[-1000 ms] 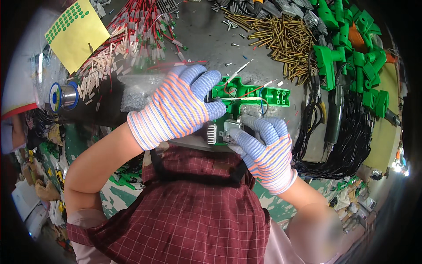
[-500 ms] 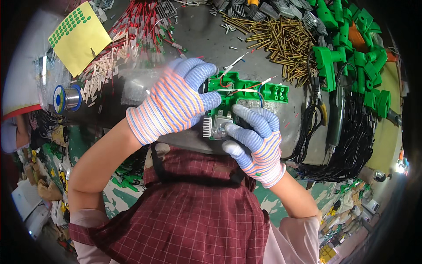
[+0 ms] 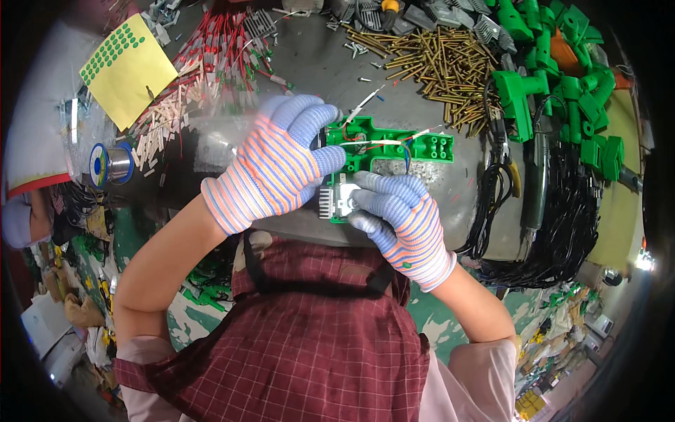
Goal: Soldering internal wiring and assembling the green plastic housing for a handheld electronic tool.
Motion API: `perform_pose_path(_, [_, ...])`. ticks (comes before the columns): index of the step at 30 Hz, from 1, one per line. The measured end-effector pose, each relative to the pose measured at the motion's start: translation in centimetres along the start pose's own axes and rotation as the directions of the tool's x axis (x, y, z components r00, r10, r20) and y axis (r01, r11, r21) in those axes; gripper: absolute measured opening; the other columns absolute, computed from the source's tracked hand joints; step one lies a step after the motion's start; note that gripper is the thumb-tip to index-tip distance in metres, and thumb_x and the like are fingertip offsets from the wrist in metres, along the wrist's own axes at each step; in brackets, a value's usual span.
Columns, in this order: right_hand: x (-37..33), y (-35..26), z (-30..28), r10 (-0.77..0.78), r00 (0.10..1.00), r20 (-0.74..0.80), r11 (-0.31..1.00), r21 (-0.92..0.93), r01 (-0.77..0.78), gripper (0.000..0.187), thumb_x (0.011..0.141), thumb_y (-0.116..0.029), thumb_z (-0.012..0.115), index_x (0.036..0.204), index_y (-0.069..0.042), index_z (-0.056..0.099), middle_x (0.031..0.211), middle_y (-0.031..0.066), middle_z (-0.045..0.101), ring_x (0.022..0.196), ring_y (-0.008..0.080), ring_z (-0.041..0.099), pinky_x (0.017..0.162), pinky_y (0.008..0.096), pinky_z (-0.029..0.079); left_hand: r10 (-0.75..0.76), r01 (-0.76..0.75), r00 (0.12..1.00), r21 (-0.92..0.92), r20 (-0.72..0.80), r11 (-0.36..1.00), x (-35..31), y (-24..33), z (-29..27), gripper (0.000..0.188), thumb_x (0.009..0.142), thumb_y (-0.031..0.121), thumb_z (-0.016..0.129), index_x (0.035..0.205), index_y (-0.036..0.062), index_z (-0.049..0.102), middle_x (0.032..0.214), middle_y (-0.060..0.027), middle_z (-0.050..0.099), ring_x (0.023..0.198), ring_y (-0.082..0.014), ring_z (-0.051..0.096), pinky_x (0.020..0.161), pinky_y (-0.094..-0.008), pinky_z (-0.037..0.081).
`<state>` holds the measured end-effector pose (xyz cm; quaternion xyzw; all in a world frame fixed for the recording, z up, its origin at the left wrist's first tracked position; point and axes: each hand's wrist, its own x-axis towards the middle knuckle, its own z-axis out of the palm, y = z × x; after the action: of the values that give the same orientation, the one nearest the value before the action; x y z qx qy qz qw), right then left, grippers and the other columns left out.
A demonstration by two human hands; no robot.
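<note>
- Head view, straight in: green housing (image 3: 391, 134) just off centre at 1 o'clock, hollow side up over the bench (image 3: 309, 60), long arm toward 3 o'clock, short leg toward 6. Flat down or slightly lifted? Hard to say.
- Looks light and stiff, like moulded plastic, probably a little slick. Best taken by the outer walls at the 9 o'clock end, clear of wiring.
- Silver unit (image 3: 344, 200) at the short leg, almost dead centre, with finned block (image 3: 326, 203) right beside at 9 o'clock. Looks hard and compact, likely denser than the plastic; best pinched by the metal edges.
- Delicate bits: white-sleeved lead (image 3: 362, 104) reaching toward 1 o'clock, blue wire (image 3: 407, 160) dipping toward 6. Thin, soft, probably easy to snag.
- Left grip (image 3: 281, 158), striped glove, at 10 o'clock: clasped on the housing's 9 o'clock end, thumb over the near part, fingers bent at the far wall, gap no wider than the plastic between.
- Right grip (image 3: 409, 216), at 3 o'clock: fingers half curled, fingertips touching the silver unit's right edge, thumb just below. Pinched or only pressing? Impossible to tell from here.
- Farther out: brass-coloured rods (image 3: 450, 67) heaped at 1 o'clock, solder spool (image 3: 116, 165) at 9.
</note>
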<state>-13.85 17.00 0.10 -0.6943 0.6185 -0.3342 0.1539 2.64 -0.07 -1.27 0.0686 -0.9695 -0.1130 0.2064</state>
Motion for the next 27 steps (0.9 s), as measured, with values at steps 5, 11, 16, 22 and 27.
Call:
perform_pose_path(5, [-2.1, -1.5, -0.2, 0.148, 0.94, -0.306, 0.989, 0.075, -0.131, 0.034, 0.079, -0.002, 0.073, 0.112, -0.007, 0.068, 0.114, 0.015, 0.067, 0.1, 0.0315, 0.064, 0.086, 0.0373, 0.052, -0.132, 0.129, 0.991, -0.086, -0.028, 0.988, -0.7, 2.6, -2.9, 0.039, 0.063, 0.005, 0.067, 0.1, 0.0171, 0.067, 0.122, -0.017, 0.054, 0.113, -0.0401, 0.053, 0.098, -0.0507, 0.044])
perform_pose_path(11, [-0.5, -3.0, 0.6, 0.689, 0.651, -0.32, 0.654, 0.663, -0.366, 0.027, 0.09, -0.001, 0.067, 0.117, -0.003, 0.067, 0.107, 0.0075, 0.068, 0.093, 0.0142, 0.064, 0.077, 0.0276, 0.053, -0.275, 0.267, 0.961, -0.153, -0.027, 0.951, -1.2, 7.2, -2.3, 0.036, 0.073, 0.026, 0.075, 0.105, 0.0122, 0.065, 0.109, -0.0084, 0.063, 0.098, -0.0303, 0.059, 0.086, -0.0435, 0.046])
perform_pose_path(16, [-0.4, -2.5, -0.9, 0.755, 0.652, -0.072, 0.434, 0.8, -0.414, 0.025, 0.089, -0.005, 0.07, 0.114, -0.004, 0.068, 0.092, 0.0015, 0.069, 0.071, 0.0053, 0.059, 0.059, 0.0206, 0.048, -0.315, 0.302, 0.948, -0.2, -0.035, 0.932, -1.8, 7.4, -0.4, 0.03, 0.074, 0.024, 0.075, 0.1, 0.0121, 0.065, 0.107, -0.0072, 0.063, 0.094, -0.0286, 0.059, 0.081, -0.0427, 0.047])
perform_pose_path(22, [-0.7, -1.5, -1.3, 0.63, 0.775, 0.056, 0.578, 0.633, -0.515, 0.014, 0.09, -0.003, 0.068, 0.104, -0.003, 0.069, 0.093, 0.0034, 0.069, 0.082, 0.0078, 0.063, 0.073, 0.0239, 0.052, -0.355, 0.332, 0.932, -0.221, -0.075, 0.917, -1.7, 7.8, 0.2, 0.025, 0.072, 0.019, 0.076, 0.093, 0.013, 0.064, 0.105, -0.0078, 0.063, 0.09, -0.0291, 0.057, 0.076, -0.0427, 0.046])
perform_pose_path(27, [0.2, -0.4, -0.7, 0.563, 0.826, -0.017, 0.705, 0.531, -0.47, 0.014, 0.086, -0.001, 0.068, 0.1, -0.002, 0.069, 0.093, 0.0083, 0.069, 0.087, 0.0187, 0.066, 0.079, 0.0299, 0.052, -0.096, 0.081, 0.955, -0.067, -0.28, 0.995, -3.4, 7.2, 2.3, 0.019, 0.07, 0.02, 0.069, 0.089, 0.0187, 0.065, 0.111, -0.0041, 0.063, 0.083, -0.0226, 0.053, 0.07, -0.0377, 0.045])
